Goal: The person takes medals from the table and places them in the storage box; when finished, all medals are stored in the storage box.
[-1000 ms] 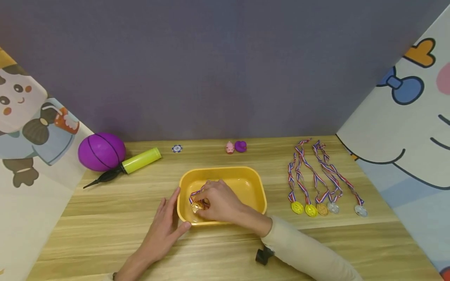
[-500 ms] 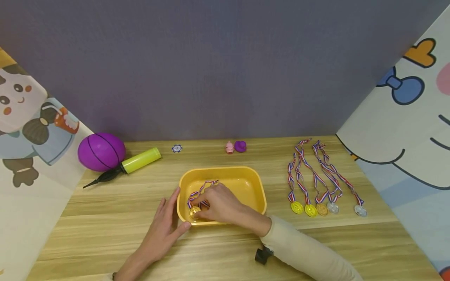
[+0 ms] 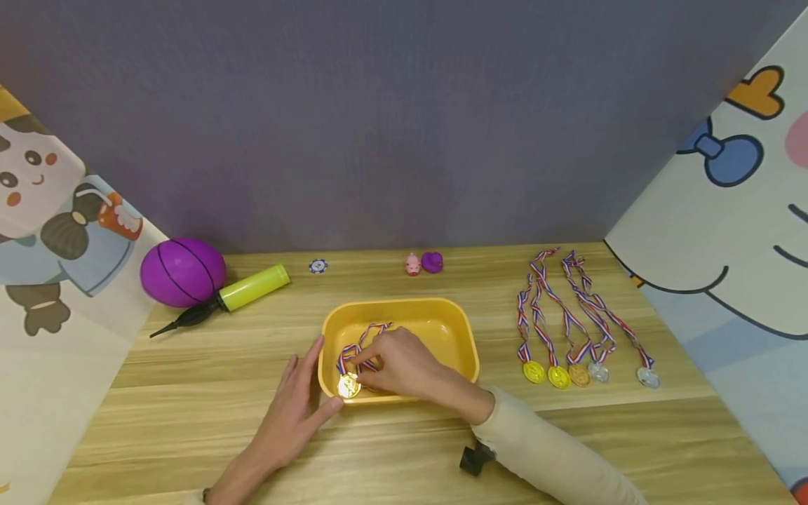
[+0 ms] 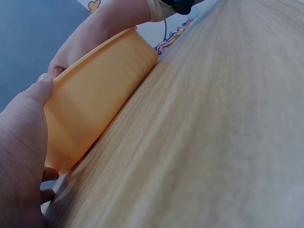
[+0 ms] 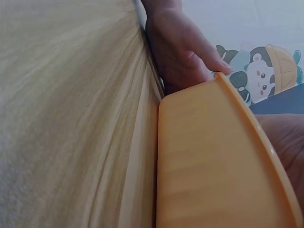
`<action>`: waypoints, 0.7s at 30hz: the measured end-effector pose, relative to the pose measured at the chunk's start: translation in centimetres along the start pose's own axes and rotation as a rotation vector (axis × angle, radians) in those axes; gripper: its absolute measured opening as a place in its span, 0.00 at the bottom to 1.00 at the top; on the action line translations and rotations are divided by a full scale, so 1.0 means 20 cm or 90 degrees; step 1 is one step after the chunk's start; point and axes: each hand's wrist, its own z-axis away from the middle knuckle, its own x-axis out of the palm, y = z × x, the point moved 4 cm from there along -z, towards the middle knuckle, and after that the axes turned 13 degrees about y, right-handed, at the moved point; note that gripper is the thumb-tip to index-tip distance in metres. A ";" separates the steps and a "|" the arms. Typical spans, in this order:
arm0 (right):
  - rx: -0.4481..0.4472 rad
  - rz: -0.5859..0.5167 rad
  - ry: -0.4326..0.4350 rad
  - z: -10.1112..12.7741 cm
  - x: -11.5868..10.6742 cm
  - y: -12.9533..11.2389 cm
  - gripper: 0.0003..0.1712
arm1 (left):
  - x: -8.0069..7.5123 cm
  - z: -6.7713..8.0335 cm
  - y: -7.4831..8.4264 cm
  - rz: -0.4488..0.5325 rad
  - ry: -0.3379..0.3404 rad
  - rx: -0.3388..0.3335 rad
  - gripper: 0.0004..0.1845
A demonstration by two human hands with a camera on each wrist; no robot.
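Observation:
A yellow plastic tub (image 3: 442,308) stands on the table in the head view. Against its near left corner rests my left hand (image 3: 287,421), thumb on the front rim and fingers along the left wall. My right hand (image 3: 400,365) reaches inside the tub, index finger and thumb spread apart over a striped ribbon (image 3: 372,330). Left of that thumb lies a gold medal (image 3: 348,385), face up near the tub's corner. The other right fingers are hidden under the hand. In the left wrist view the left thumb (image 4: 45,80) touches the tub's rim.
Several medals (image 3: 558,377) on striped ribbons lie in a row on the right. At the left are a purple ball (image 3: 183,272) and a yellow-green hand pump (image 3: 252,289). A poker chip (image 3: 318,266), a pink pig (image 3: 412,264) and a purple duck (image 3: 432,262) sit along the back.
The gold medal has moved down and left inside the tub, and my right fingers have come off it. More ribbon shows behind the hand. The left hand has stayed put.

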 end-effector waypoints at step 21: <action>0.020 0.004 0.098 0.13 -0.17 0.05 0.16 | 0.00 0.00 0.02 0.005 0.003 0.013 0.49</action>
